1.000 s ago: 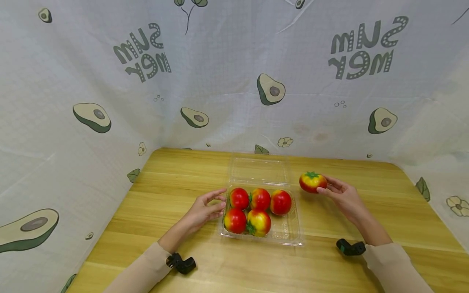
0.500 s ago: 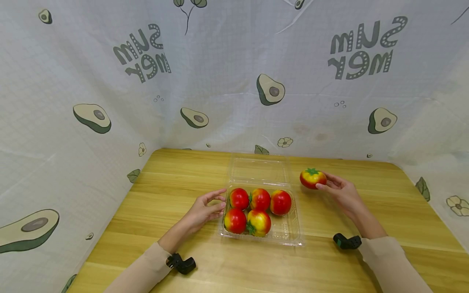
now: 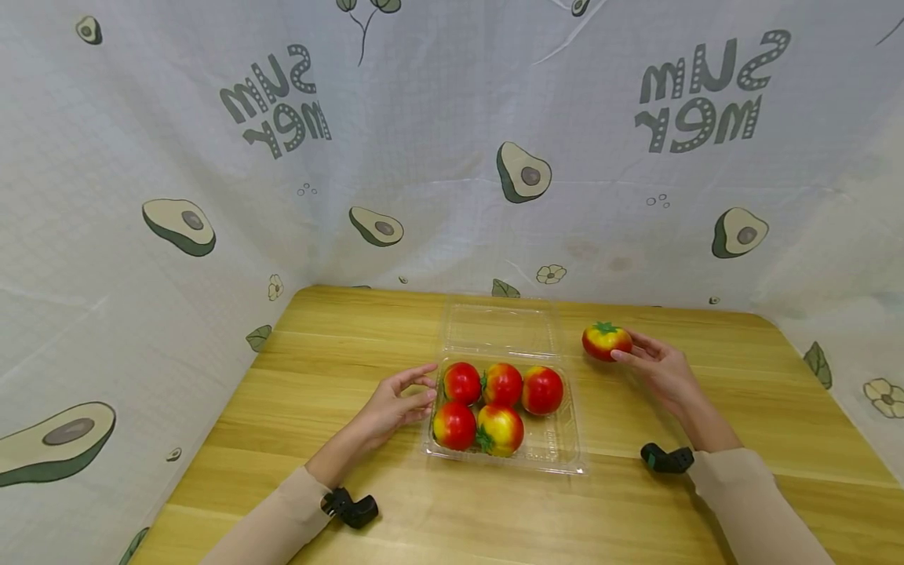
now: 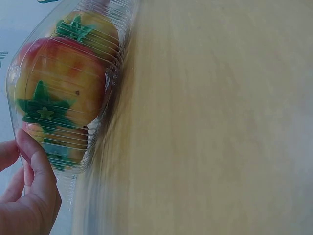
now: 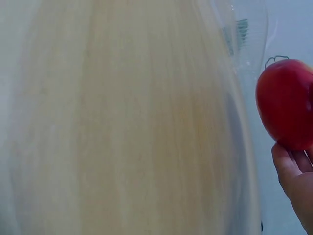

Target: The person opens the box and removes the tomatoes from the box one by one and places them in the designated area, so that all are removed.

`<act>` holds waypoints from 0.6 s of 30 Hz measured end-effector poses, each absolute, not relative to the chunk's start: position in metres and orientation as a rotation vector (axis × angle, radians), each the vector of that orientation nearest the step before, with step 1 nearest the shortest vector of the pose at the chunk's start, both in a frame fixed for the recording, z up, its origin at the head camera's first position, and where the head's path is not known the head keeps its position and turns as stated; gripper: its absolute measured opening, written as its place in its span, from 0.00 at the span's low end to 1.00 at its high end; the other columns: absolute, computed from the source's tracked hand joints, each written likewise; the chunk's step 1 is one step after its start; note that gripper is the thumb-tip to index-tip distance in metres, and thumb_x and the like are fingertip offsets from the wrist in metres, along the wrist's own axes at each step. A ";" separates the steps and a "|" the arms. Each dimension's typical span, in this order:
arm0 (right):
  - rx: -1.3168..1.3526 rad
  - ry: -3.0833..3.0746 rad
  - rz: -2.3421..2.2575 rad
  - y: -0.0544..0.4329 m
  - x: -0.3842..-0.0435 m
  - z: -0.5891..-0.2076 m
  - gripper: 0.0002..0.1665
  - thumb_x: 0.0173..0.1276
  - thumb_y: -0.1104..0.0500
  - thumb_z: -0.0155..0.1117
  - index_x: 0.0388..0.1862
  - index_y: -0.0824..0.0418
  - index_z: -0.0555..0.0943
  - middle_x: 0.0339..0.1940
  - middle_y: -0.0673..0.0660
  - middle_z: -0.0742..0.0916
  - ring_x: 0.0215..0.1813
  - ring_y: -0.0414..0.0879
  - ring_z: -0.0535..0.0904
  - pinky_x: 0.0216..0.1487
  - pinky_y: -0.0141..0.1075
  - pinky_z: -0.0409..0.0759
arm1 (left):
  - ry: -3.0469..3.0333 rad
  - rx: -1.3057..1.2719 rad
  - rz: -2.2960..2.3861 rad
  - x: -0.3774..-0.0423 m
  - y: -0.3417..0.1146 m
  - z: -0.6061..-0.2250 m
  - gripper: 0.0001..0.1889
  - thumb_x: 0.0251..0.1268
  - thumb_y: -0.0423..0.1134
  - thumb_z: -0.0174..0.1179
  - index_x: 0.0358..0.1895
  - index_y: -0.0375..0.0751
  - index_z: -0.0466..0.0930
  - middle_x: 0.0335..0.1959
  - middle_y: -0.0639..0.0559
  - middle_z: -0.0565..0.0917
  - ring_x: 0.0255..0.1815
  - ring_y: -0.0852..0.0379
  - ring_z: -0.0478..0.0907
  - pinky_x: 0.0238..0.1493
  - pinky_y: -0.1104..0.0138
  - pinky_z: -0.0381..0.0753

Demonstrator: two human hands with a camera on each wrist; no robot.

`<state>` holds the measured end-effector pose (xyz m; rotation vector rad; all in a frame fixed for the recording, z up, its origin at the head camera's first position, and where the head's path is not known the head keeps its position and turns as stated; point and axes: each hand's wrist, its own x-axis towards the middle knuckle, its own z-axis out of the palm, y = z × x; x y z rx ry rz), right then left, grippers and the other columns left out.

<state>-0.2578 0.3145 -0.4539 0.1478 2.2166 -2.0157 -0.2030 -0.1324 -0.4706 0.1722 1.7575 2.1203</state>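
In the head view my right hand point(image 3: 662, 375) holds a red and yellow tomato point(image 3: 607, 342) with a green star-shaped top, fingers and thumb at its right side. The tomato is right of the clear plastic box point(image 3: 554, 453), above the table. Its smooth red underside faces the right wrist view, with my fingertips point(image 5: 286, 159) against it. Several more tomatoes point(image 3: 542, 391) sit in the box in two rows, with a gap at the front right. My left hand point(image 3: 388, 406) touches the box's left edge with thumb and index finger apart.
The box's hinged clear lid point(image 3: 501, 328) lies back behind it on the wooden table point(image 3: 438, 510). A white curtain with avocado prints point(image 3: 452, 188) stands along the back and sides. A black wrist camera point(image 3: 349, 508) sits on each forearm.
My right hand has moved slightly away from me with the tomato, and the forearm has shifted forward. The left hand, the box and the other tomatoes stay in place.
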 end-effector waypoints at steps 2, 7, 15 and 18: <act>0.159 2.220 -2.020 0.314 -0.259 -0.454 0.51 0.68 0.55 0.70 0.80 0.65 0.52 0.79 0.58 0.61 0.72 0.47 0.61 0.72 0.38 0.57 | 1.756 0.168 2.122 -0.203 -0.132 -0.470 0.29 0.71 0.26 0.58 0.74 0.33 0.63 0.52 0.43 0.72 0.35 0.59 0.78 0.40 0.71 0.83; 0.189 2.173 -2.095 0.315 -0.262 -0.457 0.51 0.66 0.57 0.72 0.80 0.66 0.54 0.68 0.50 0.72 0.66 0.40 0.66 0.66 0.28 0.67 | 1.760 0.160 2.121 -0.203 -0.132 -0.470 0.29 0.71 0.26 0.58 0.74 0.33 0.64 0.52 0.43 0.72 0.35 0.58 0.79 0.40 0.71 0.83; 0.213 2.011 -2.266 0.316 -0.268 -0.461 0.53 0.64 0.63 0.73 0.80 0.68 0.52 0.46 0.36 0.80 0.49 0.27 0.76 0.49 0.19 0.77 | 1.764 0.161 2.116 -0.203 -0.132 -0.471 0.29 0.71 0.27 0.58 0.74 0.33 0.64 0.53 0.43 0.73 0.35 0.59 0.79 0.40 0.71 0.83; 0.205 1.949 -2.320 0.317 -0.269 -0.462 0.50 0.64 0.67 0.72 0.79 0.67 0.55 0.44 0.36 0.82 0.47 0.26 0.78 0.48 0.20 0.78 | 1.764 0.163 2.117 -0.202 -0.132 -0.470 0.29 0.71 0.27 0.58 0.73 0.33 0.64 0.52 0.43 0.73 0.35 0.59 0.79 0.40 0.71 0.83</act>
